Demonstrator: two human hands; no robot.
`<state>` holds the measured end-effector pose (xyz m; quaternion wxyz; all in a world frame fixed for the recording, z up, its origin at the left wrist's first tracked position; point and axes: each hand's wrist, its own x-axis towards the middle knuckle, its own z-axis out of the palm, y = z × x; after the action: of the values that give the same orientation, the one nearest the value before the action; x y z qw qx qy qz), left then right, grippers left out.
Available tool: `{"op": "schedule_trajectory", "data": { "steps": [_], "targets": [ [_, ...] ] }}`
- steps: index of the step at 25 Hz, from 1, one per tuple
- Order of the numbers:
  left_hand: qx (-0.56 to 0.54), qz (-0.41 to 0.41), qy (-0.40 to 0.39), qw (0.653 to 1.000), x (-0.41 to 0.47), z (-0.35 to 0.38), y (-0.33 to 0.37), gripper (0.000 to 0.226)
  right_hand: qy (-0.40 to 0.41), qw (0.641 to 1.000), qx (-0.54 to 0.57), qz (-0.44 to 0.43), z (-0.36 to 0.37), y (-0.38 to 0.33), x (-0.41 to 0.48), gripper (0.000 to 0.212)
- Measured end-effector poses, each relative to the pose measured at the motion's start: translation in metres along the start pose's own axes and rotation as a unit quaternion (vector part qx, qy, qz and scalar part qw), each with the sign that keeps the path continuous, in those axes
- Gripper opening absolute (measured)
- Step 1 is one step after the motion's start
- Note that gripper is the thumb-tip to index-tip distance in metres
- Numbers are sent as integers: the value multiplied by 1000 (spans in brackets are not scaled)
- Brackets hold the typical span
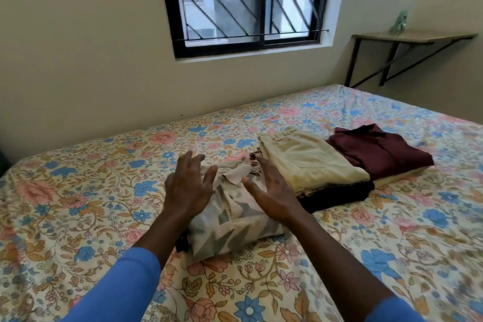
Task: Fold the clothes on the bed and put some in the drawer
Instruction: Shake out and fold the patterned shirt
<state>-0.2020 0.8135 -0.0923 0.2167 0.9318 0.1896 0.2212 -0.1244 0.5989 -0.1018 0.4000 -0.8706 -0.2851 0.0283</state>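
A folded cream garment with a grey leaf print (230, 227) lies on the floral bedsheet (78, 204) in front of me. My left hand (188, 185) hovers over its left side with fingers spread, holding nothing. My right hand (269, 191) hovers over its right side, fingers also apart. To the right lies a folded beige garment (308, 159) on top of a folded black one (339, 195). Further right a folded maroon garment (379, 149) rests on a pale one. No drawer is in view.
A barred window (245, 0) is set in the wall beyond the bed. A wall-mounted shelf (413, 36) with a small green object (398, 24) is at the right corner. The bed runs up against the far wall.
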Motion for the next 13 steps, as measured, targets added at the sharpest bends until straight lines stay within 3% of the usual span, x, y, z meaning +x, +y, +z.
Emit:
{"op": "schedule_trajectory", "data": {
  "steps": [2,7,10,13],
  "targets": [
    [-16,91,46,995,-28,-5,43,55,62,997,33,-28,-37,12,-42,73],
    [-124,284,13,951,-84,55,216,46,231,972,11,-34,-163,102,-141,58],
    [-153,397,-17,905,-88,105,368,48,301,953,-34,-16,-296,167,-194,58],
    [-189,453,-35,870,-112,120,539,44,381,920,-90,5,-451,192,-283,48]
  ]
}}
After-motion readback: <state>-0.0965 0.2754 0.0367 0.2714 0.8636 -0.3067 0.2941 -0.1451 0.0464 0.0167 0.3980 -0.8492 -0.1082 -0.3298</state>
